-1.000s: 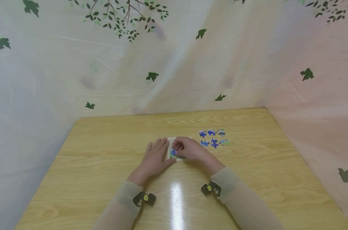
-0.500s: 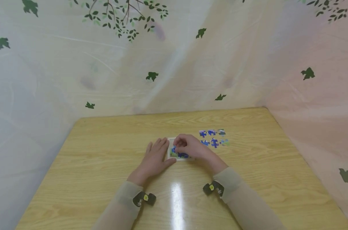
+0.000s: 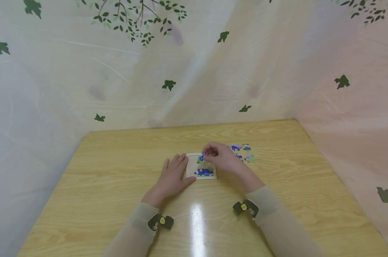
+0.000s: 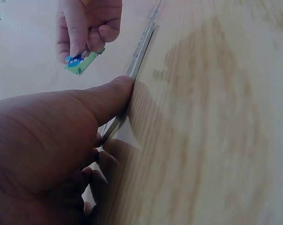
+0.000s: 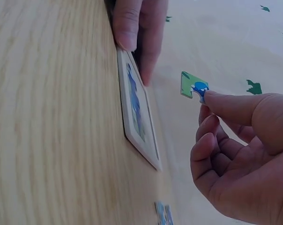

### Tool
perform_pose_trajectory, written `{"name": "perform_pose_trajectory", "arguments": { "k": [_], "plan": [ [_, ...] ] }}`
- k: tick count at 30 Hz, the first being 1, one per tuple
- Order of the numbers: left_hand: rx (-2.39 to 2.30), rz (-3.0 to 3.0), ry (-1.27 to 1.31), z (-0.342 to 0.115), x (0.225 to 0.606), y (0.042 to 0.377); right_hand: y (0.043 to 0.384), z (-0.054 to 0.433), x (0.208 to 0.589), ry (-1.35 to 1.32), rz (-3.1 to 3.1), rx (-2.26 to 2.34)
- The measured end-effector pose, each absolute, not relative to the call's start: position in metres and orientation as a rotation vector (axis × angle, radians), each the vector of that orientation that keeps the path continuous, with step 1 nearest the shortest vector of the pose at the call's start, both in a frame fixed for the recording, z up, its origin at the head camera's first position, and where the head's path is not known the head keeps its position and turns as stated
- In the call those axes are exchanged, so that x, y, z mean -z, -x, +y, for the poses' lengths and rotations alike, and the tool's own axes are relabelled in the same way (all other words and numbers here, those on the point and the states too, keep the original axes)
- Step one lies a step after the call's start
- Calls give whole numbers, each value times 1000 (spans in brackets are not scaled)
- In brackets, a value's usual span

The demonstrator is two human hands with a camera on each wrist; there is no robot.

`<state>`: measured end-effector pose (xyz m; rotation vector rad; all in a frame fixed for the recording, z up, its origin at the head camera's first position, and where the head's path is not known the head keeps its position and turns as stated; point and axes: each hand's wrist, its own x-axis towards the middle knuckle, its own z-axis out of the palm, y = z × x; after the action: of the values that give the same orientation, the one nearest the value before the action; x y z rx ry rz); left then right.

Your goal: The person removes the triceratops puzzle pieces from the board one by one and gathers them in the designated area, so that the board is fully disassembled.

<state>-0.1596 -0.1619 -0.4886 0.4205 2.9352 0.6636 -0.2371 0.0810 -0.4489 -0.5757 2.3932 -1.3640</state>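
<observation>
My right hand point(image 3: 224, 157) pinches a green and blue jigsaw piece point(image 5: 190, 83) between thumb and fingertips, raised above the puzzle tray point(image 3: 190, 164). The tray is a shallow, pale-rimmed square lying on the table. Along its near edge sit some blue pieces point(image 3: 204, 172) with bits of green; the part above them shows bare board. My left hand point(image 3: 171, 180) lies flat at the tray's left side, fingers straight. In the left wrist view, its thumb point(image 4: 111, 93) touches the tray's edge point(image 4: 142, 54).
Several loose jigsaw pieces point(image 3: 246, 146) lie right of the tray in two rows, partly hidden behind my right hand. The wooden table point(image 3: 117, 160) meets a leaf-patterned cloth point(image 3: 197, 89) at its back and sides.
My right hand has lifted the green and blue piece from the tray's lower left and moved it up and right, uncovering the blue pieces. The left hand has stayed in place.
</observation>
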Motion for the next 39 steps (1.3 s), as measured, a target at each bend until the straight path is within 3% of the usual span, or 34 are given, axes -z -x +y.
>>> {"name": "perform_pose_trajectory", "arguments": {
  "k": [21, 39],
  "plan": [
    [-657, 2926, -426, -163, 488, 159, 239, 147, 450, 569, 2539, 1280],
    [-638, 2931, -422, -162, 492, 161, 229, 168, 461, 641, 2509, 1170]
  ]
}}
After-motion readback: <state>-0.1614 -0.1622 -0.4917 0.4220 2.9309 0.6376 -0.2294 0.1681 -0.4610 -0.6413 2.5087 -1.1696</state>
